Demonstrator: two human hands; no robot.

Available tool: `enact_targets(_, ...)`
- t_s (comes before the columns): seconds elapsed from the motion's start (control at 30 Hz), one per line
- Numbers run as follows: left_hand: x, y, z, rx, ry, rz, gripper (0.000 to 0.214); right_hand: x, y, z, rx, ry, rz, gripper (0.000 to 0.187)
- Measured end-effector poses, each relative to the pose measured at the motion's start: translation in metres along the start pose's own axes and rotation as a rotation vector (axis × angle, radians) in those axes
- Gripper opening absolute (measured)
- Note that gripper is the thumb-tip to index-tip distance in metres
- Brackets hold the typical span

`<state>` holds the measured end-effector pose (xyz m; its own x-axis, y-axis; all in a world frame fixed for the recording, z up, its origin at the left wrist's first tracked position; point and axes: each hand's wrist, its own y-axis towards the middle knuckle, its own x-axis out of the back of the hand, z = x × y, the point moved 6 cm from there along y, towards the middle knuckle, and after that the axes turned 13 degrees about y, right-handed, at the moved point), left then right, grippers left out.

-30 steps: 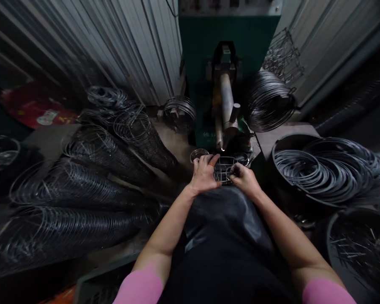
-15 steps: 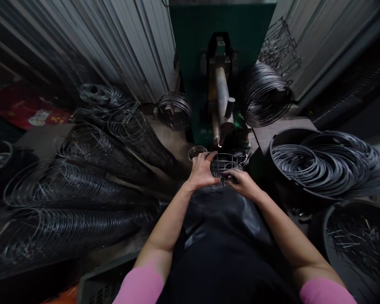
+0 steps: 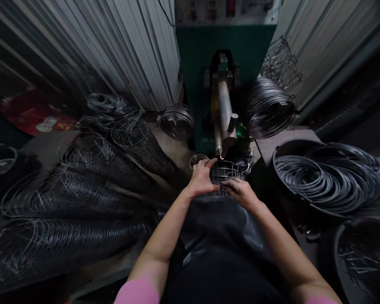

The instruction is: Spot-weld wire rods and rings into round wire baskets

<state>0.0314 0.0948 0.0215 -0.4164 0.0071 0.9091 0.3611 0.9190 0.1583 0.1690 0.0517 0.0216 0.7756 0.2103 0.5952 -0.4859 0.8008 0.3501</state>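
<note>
A round wire basket (image 3: 229,170) of thin metal wires sits in front of me, just below the tip of a spot welder (image 3: 227,137). My left hand (image 3: 200,180) is curved around the basket's left side, thumb and forefinger spread along it. At the basket's near right side, my right hand (image 3: 241,192) has its fingers pressed together on the wires. Whether a small loose piece is between those fingertips is too dark to tell. A bright spot shows at the welder's tip, close above the basket's far rim.
Long stacks of wire rings (image 3: 91,228) lie at left. Right of me, a black tub (image 3: 274,162) holds wire rings, and a nearer bucket (image 3: 332,249) holds short wire pieces. Wire coils (image 3: 270,107) hang beside the green machine body (image 3: 193,46). A dark apron (image 3: 218,236) covers my lap.
The view has tilted up, so the scene sits lower and more of the machine's top shows. Both hands stay at the basket; my right fingers have shifted slightly on the wires.
</note>
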Motion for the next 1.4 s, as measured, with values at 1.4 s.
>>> enact_targets(1.4, -0.006, 0.08, 0.038, 0.162, -0.08, -0.003, 0.093, -0.008, -0.064, -0.078, -0.917, 1.083, -0.681, 0.014)
